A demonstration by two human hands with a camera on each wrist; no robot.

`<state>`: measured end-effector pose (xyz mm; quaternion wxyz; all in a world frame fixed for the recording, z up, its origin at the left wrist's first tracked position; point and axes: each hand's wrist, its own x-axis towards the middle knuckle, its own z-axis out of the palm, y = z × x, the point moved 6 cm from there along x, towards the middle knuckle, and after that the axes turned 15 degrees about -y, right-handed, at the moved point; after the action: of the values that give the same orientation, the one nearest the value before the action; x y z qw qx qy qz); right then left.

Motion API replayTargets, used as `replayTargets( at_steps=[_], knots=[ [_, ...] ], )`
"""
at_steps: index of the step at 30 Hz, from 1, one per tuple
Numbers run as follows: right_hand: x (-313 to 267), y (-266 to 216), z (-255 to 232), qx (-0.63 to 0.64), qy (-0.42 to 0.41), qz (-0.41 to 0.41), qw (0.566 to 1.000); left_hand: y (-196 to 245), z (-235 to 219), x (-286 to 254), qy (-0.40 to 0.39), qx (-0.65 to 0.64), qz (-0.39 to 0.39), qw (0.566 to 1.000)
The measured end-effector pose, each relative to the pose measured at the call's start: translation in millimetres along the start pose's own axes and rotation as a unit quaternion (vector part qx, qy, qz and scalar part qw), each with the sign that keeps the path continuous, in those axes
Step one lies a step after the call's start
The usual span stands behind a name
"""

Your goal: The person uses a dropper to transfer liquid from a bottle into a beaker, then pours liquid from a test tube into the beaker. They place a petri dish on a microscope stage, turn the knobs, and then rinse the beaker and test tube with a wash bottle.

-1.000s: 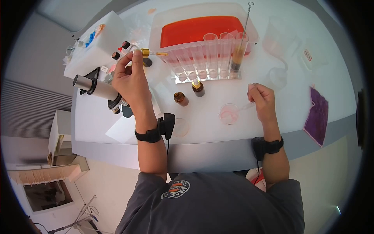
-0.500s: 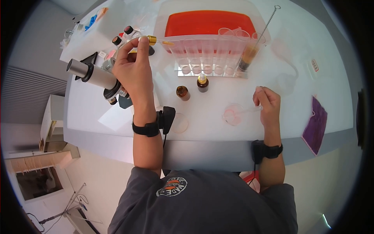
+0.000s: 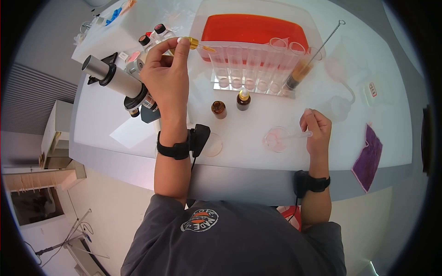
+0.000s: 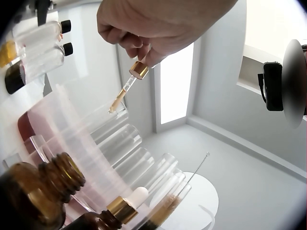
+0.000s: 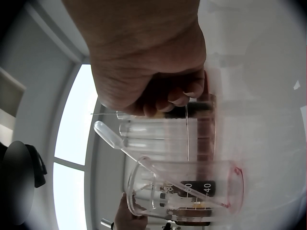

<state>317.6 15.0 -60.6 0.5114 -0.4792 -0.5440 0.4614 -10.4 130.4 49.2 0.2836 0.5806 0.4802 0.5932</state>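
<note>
In the head view my left hand [image 3: 168, 76] pinches a glass dropper [image 3: 194, 43] by its pale bulb. The dropper has a gold collar and amber liquid inside. Its tip slants over the leftmost mouths of the test tubes [image 4: 117, 146] in a clear rack [image 3: 232, 88]. My right hand [image 3: 316, 131] holds nothing, its fingers loosely curled, beside a small glass beaker [image 5: 240, 187] with pink liquid. A plastic pipette [image 5: 109, 135] leans in that beaker, its bulb close to the hand. An uncapped amber bottle [image 3: 219, 110] stands near a dropper-capped one [image 3: 243, 101].
Behind the rack sits a clear tub [image 3: 317, 34] of orange-red liquid. A wire brush [image 3: 329, 37] stands in the rightmost tube. Left are a microscope [image 3: 122, 85] and dark-capped bottles [image 3: 145, 41]. A round dish [image 3: 213, 146] lies in front; a purple cloth [image 3: 368, 158] is right.
The head view has shifted, so the table things appear displaced. My left hand has moved slightly right with the dropper, its tip now further over the leftmost tubes. The right hand stays beside the beaker.
</note>
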Motion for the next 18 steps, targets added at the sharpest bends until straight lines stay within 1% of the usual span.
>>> replayTargets(
  at_steps=[18],
  knots=[
    [0.4,0.5,0.6,-0.003,0.001,0.004,1.000,2.2,1.9,-1.1,-0.009,0.023,0.004,1.000]
  ],
)
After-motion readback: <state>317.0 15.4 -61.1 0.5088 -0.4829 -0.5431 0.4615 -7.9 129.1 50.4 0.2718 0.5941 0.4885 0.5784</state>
